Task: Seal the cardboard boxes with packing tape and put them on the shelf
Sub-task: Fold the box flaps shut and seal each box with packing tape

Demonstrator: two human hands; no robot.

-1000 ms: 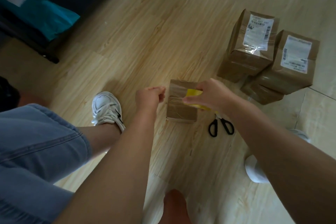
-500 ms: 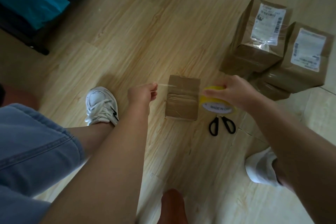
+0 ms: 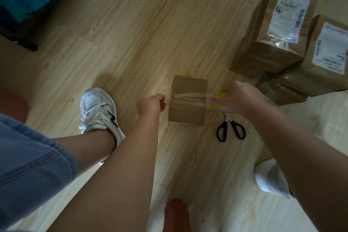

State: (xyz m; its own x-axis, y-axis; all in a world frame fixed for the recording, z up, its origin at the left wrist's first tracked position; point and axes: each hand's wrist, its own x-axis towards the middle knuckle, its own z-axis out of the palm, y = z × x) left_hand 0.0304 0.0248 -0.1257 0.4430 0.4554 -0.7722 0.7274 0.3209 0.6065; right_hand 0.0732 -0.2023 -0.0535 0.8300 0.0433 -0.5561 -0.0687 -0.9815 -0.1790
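Small cardboard box (image 3: 188, 88) sits on the wood floor (image 3: 131, 43) between the hands, left hand (image 3: 150, 104) pinching the clear tape (image 3: 190, 96) by its free end and right hand (image 3: 239, 98) gripping the yellow tape roll (image 3: 221, 94), so the strip spans the lid taut, apparently to seal its seam.

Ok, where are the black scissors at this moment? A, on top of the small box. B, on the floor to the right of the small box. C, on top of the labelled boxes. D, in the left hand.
B: the scissors lie on the floor right of the small box, beside the right hand, which grips the tape roll; the left hand pinches the tape strip.
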